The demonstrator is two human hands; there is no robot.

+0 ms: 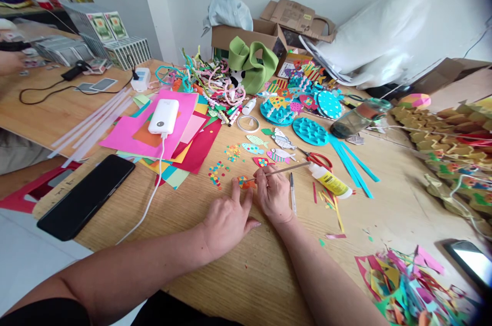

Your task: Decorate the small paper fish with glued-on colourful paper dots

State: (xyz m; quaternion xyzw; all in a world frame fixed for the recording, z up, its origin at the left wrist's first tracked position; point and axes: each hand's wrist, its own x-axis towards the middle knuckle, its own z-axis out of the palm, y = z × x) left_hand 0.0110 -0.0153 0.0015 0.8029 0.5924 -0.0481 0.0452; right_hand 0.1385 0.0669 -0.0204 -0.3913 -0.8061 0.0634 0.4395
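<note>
My right hand (272,191) is closed round slim grey tweezers (288,168), their tip on a small orange paper fish (246,182) with coloured dots. With index and middle fingers stretched out, my left hand (226,216) presses the fish's edge to the table; its thumb is spread away. Loose coloured paper dots (217,174) lie just left of the fish. Behind it are a red dotted fish (263,162) and several finished paper fish (252,148). To the right of my right hand are a pen (292,194), red-handled scissors (321,160) and a glue bottle (331,181).
Coloured paper sheets (184,136) hold a white power bank (164,117), its cable running forward past a black phone (86,197). Paper scraps (417,285) are heaped at front right. Behind stand a glass jar (361,117), blue paper discs (311,131) and pipe cleaners (215,80). Another person's arm shows at left.
</note>
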